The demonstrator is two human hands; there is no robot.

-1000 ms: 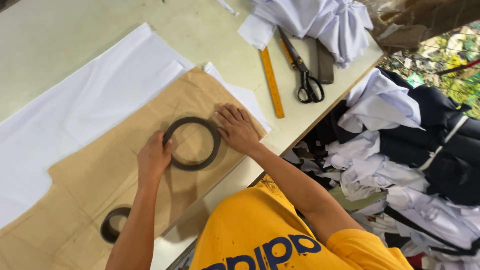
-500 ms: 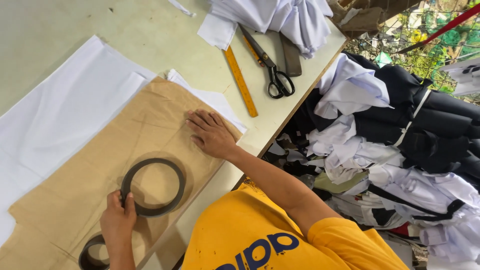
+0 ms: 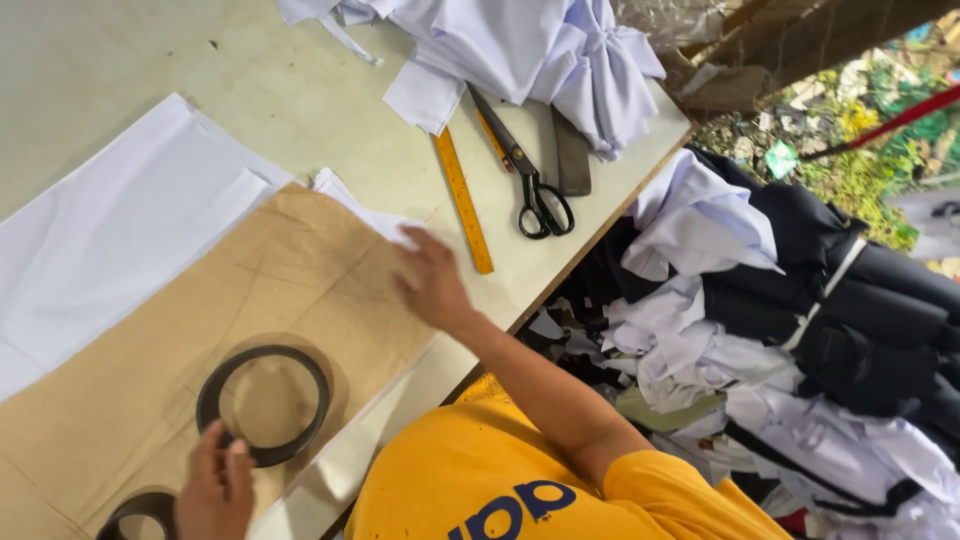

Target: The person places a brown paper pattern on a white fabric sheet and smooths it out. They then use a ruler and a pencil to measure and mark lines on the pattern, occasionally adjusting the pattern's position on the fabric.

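Yellow short-sleeved shirt [image 3: 520, 490], plain cotton look, dark blue printed lettering across the chest, partly cut off by frame edge. Both forearms bare below the sleeve. Left hand [image 3: 215, 490], right hand [image 3: 432, 285]: no gloves, rings or watch visible

2 rings [image 3: 264, 404], 1 ruler [image 3: 462, 200], 1 scissors [image 3: 527, 172]

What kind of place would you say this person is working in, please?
Probably a tailoring or garment-cutting workshop: a brown paper pattern lies over white cloth on the table, with tailor's shears and a yellow ruler beside it, and garments heaped nearby.
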